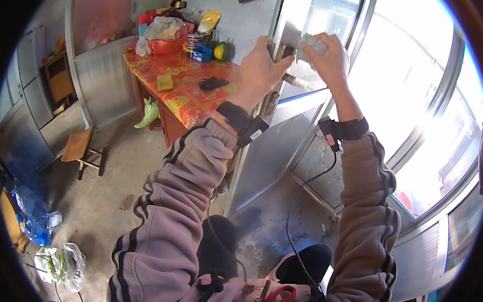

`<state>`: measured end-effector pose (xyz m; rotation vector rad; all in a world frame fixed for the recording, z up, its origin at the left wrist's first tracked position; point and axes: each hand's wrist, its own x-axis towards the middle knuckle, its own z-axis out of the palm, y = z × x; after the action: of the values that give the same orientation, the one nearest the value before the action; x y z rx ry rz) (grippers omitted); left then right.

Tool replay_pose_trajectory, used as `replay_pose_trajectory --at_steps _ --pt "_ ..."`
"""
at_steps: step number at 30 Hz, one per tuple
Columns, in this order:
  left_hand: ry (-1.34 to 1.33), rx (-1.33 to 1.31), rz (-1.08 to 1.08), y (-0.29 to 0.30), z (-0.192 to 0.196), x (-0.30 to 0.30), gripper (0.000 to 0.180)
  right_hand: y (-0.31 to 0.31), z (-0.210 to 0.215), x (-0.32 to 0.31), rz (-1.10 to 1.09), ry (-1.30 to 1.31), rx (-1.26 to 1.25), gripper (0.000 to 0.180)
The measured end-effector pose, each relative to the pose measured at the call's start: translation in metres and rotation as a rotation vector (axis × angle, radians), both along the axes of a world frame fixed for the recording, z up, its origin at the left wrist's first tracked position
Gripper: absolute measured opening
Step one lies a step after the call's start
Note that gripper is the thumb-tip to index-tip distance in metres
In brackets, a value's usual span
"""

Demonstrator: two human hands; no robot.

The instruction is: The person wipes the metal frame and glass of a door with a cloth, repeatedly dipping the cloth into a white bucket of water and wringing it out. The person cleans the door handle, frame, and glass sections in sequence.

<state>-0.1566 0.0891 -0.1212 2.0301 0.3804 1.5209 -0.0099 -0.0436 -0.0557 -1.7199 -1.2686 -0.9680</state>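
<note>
A metal-framed door [267,153] with a glass upper part stands open in front of me. My left hand [261,67] is closed round its edge, close to the dark door handle [293,81]. Pressed against the glass is a crumpled grey-white cloth [315,47], gripped in the fingers of my right hand [331,57]. Its exact material is hard to make out. Both wrists carry black straps with small boxes, and a cable hangs from the right one.
Left of the door, a table [148,68] with a red patterned cover bears a yellow sponge [164,83], a dark cloth [213,84], a red basin [165,45] and a blue box [202,54]. A folding stool [78,145] and bags [62,266] are on the floor. Bright windows stand right.
</note>
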Motion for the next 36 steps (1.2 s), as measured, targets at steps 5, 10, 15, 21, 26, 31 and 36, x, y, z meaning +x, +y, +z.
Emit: replay_pose_trajectory --at_steps 5,10,15,21,26,31,36 --pt "-0.042 0.025 0.047 0.0 0.001 0.004 0.068 -0.002 -0.006 -0.039 0.251 -0.065 0.062 0.038" --pt "-0.029 0.039 0.042 0.004 0.001 0.007 0.072 0.015 0.006 -0.042 -0.016 -0.207 0.001 0.035" --pt "-0.063 0.037 0.021 -0.003 -0.002 0.006 0.07 0.007 0.012 -0.017 0.096 -0.052 0.053 0.037" --pt "-0.023 0.002 0.032 -0.014 0.0 0.001 0.062 0.001 -0.014 -0.045 0.209 -0.093 0.095 0.032" --pt "-0.084 0.012 0.019 -0.018 0.0 0.005 0.06 -0.001 -0.014 -0.059 0.309 -0.249 0.097 0.031" --pt "-0.057 0.017 0.034 -0.022 -0.003 0.008 0.059 0.003 0.0 -0.041 0.183 -0.236 0.111 0.034" --pt "-0.096 0.049 0.013 -0.024 0.001 0.007 0.06 -0.005 -0.002 -0.028 0.221 -0.141 0.139 0.033"
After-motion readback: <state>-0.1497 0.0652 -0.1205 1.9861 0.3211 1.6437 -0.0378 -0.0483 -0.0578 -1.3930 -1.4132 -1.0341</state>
